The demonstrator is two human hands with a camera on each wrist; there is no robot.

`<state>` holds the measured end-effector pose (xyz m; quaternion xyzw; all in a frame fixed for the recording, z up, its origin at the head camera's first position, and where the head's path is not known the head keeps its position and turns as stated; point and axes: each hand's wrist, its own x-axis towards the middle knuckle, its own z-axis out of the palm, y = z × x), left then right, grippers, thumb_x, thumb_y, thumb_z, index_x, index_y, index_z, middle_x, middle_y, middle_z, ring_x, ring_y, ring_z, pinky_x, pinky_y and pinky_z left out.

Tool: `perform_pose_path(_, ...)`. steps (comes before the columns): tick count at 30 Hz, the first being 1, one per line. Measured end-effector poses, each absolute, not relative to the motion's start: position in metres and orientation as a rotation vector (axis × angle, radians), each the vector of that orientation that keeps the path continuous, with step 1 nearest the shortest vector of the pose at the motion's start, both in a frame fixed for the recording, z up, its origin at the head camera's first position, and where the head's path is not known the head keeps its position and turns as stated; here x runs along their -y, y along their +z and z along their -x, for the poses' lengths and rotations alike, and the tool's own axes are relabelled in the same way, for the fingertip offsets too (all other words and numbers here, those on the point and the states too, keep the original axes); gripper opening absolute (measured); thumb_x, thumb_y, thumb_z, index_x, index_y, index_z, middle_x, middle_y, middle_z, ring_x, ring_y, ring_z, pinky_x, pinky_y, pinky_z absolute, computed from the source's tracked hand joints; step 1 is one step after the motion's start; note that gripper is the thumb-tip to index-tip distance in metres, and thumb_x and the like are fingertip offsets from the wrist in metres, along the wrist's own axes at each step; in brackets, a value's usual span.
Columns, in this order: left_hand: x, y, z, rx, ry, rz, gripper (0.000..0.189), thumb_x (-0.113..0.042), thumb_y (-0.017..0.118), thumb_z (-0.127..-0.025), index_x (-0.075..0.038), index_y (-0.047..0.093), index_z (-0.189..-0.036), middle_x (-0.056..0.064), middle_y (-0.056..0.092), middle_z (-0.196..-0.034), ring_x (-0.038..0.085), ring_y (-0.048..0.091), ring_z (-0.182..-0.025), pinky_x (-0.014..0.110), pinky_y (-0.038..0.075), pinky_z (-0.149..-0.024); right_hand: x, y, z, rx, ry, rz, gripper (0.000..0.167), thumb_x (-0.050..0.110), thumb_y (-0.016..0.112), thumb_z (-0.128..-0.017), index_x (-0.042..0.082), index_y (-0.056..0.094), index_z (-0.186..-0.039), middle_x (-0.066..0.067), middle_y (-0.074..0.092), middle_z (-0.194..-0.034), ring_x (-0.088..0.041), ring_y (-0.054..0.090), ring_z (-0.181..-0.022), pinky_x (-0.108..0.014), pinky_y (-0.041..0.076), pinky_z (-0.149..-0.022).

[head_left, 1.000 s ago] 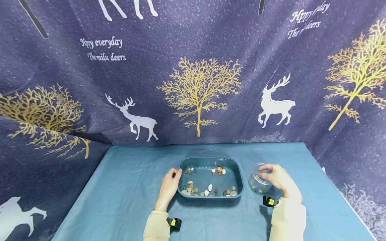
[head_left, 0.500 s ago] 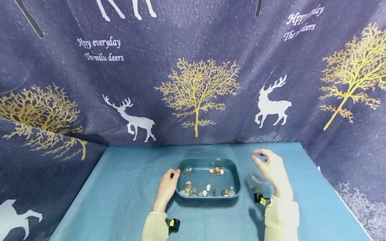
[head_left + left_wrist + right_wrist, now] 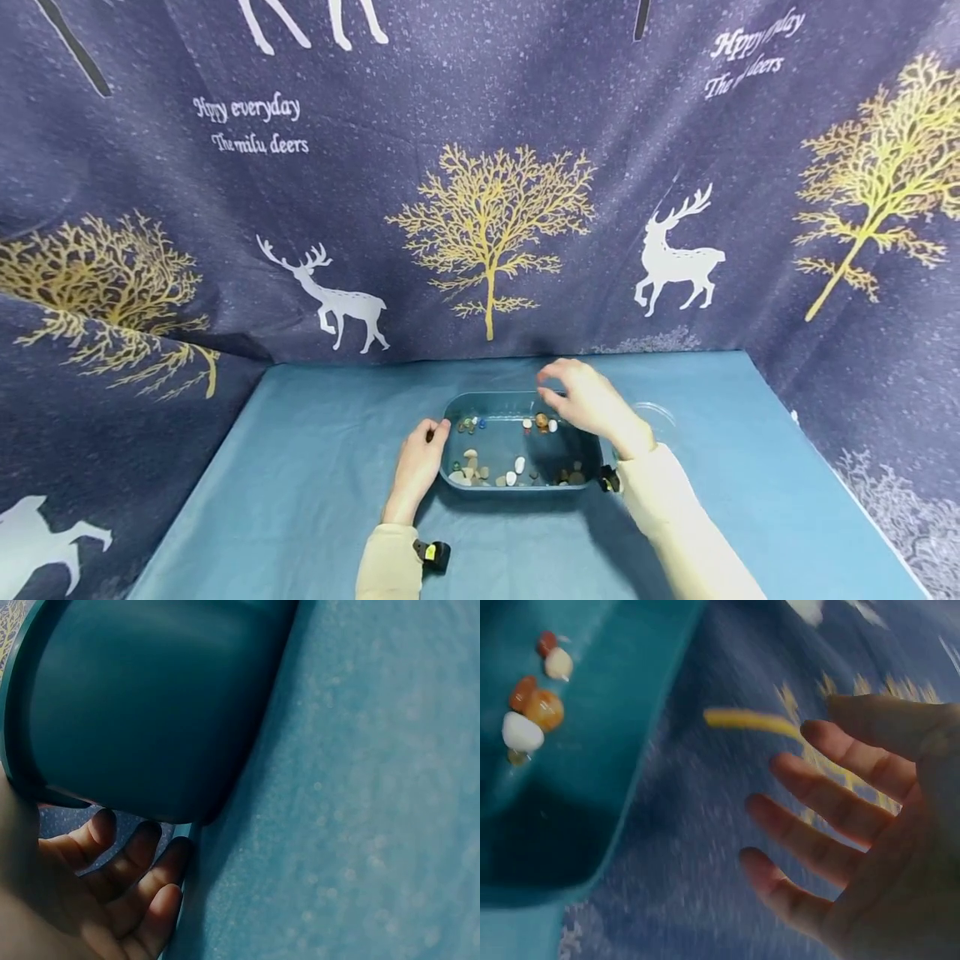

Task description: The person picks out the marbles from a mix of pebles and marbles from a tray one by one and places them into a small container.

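A dark teal tray (image 3: 517,491) stands mid-table in the head view. My left hand (image 3: 417,467) holds its left rim, the thumb over the edge and the other fingers outside the wall, as the left wrist view also shows. Over the tray's back right part is my right hand (image 3: 592,403). Its fingers are spread and relaxed in the right wrist view, with nothing between them. Along the tray's back lie small glass marbles (image 3: 468,425) at left and an orange stone (image 3: 544,710) beside a white pebble (image 3: 523,733). Several pebbles (image 3: 471,473) line the front.
A clear round jar (image 3: 656,408) stands right of the tray, largely hidden by the right forearm. Blue cloth (image 3: 315,467) covers the table. Behind it hangs a dark curtain (image 3: 420,275) printed with trees and deer.
My right hand has come up out of the clear jar and moved left over the tray. My left hand stays on the tray's rim.
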<state>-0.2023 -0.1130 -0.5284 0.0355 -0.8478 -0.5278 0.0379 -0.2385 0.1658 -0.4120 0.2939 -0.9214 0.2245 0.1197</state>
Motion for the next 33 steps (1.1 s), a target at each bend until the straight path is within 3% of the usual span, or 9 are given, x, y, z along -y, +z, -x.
perform_pose_path(3, 0.116, -0.528, 0.201, 2.6, -1.622, -0.115, 0.037, -0.048, 0.046, -0.102, -0.014, 0.053, -0.088, 0.005, 0.044, -0.071, 0.021, 0.038, -0.055, 0.034, 0.034, -0.055, -0.147, -0.41, 0.242, 2.783, 0.584, -0.981, 0.013, 0.02, 0.069, -0.093, 0.015, 0.07, -0.105, -0.001, 0.066, -0.103, -0.025, 0.064, -0.094, -0.044, 0.05, -0.078)
perform_pose_path(8, 0.117, -0.529, 0.199, 2.597, -1.623, -0.119, 0.04, -0.051, 0.046, -0.101, -0.014, 0.053, -0.089, 0.005, 0.045, -0.072, 0.021, 0.039, -0.056, 0.034, 0.035, -0.057, -0.118, -0.412, 0.245, 2.943, 0.655, -1.126, 0.005, 0.02, 0.065, -0.096, 0.022, 0.069, -0.098, 0.005, 0.066, -0.093, -0.009, 0.062, -0.061, -0.038, 0.05, -0.065)
perform_pose_path(10, 0.117, -0.529, 0.199, 2.603, -1.604, -0.124, 0.04, -0.051, 0.046, -0.101, -0.014, 0.054, -0.089, 0.005, 0.046, -0.073, 0.021, 0.04, -0.057, 0.034, 0.035, -0.059, -0.108, -0.415, 0.248, 3.013, 0.681, -1.141, 0.005, 0.02, 0.065, -0.096, 0.022, 0.07, -0.094, 0.008, 0.065, -0.089, -0.005, 0.057, -0.056, -0.036, 0.049, -0.062)
perform_pose_path(15, 0.114, -0.527, 0.201, 2.603, -1.571, -0.159, 0.034, -0.043, 0.048, -0.103, -0.014, 0.055, -0.088, 0.005, 0.047, -0.074, 0.021, 0.042, -0.061, 0.035, 0.035, -0.061, -0.085, -0.424, 0.258, 3.118, 0.612, -1.159, 0.009, 0.021, 0.065, -0.096, 0.021, 0.073, -0.091, 0.014, 0.064, -0.087, -0.008, 0.058, -0.074, -0.035, 0.048, -0.063)
perform_pose_path(21, 0.112, -0.527, 0.201, 2.6, -1.59, -0.134, 0.038, -0.047, 0.047, -0.102, -0.013, 0.056, -0.088, 0.004, 0.046, -0.072, 0.02, 0.039, -0.056, 0.033, 0.034, -0.058, -0.062, -0.442, 0.257, 3.107, 0.399, -1.317, 0.019, 0.017, 0.068, -0.094, 0.016, 0.074, -0.076, 0.012, 0.053, -0.058, -0.007, 0.045, -0.049, -0.025, 0.037, -0.046)
perform_pose_path(23, 0.113, -0.527, 0.201, 2.595, -1.599, -0.116, 0.039, -0.048, 0.046, -0.102, -0.013, 0.055, -0.087, 0.004, 0.045, -0.071, 0.02, 0.038, -0.055, 0.033, 0.034, -0.057, -0.055, -0.449, 0.254, 3.113, 0.305, -1.363, 0.023, 0.02, 0.07, -0.092, 0.016, 0.073, -0.07, 0.01, 0.045, -0.05, -0.008, 0.042, -0.045, -0.026, 0.037, -0.047)
perform_pose_path(26, 0.113, -0.528, 0.201, 2.59, -1.61, -0.083, 0.041, -0.049, 0.046, -0.102, -0.012, 0.055, -0.087, 0.004, 0.045, -0.07, 0.019, 0.037, -0.055, 0.032, 0.034, -0.057, -0.046, -0.455, 0.251, 3.144, 0.202, -1.364, 0.024, 0.024, 0.073, -0.09, 0.022, 0.071, -0.066, 0.013, 0.048, -0.051, -0.007, 0.049, -0.055, -0.036, 0.046, -0.067)
perform_pose_path(28, 0.113, -0.528, 0.201, 2.591, -1.612, -0.069, 0.041, -0.049, 0.046, -0.102, -0.012, 0.055, -0.087, 0.004, 0.045, -0.07, 0.019, 0.037, -0.055, 0.032, 0.034, -0.056, -0.041, -0.457, 0.25, 3.167, 0.167, -1.344, 0.025, 0.025, 0.075, -0.089, 0.023, 0.07, -0.064, 0.015, 0.053, -0.059, -0.01, 0.053, -0.069, -0.045, 0.044, -0.078)
perform_pose_path(33, 0.114, -0.527, 0.201, 2.593, -1.602, -0.076, 0.039, -0.046, 0.046, -0.103, -0.011, 0.056, -0.088, 0.004, 0.046, -0.071, 0.019, 0.039, -0.056, 0.032, 0.034, -0.057, -0.031, -0.459, 0.251, 3.225, 0.134, -1.268, 0.022, 0.028, 0.076, -0.087, 0.027, 0.069, -0.066, 0.014, 0.06, -0.088, -0.018, 0.053, -0.098, -0.047, 0.04, -0.085)
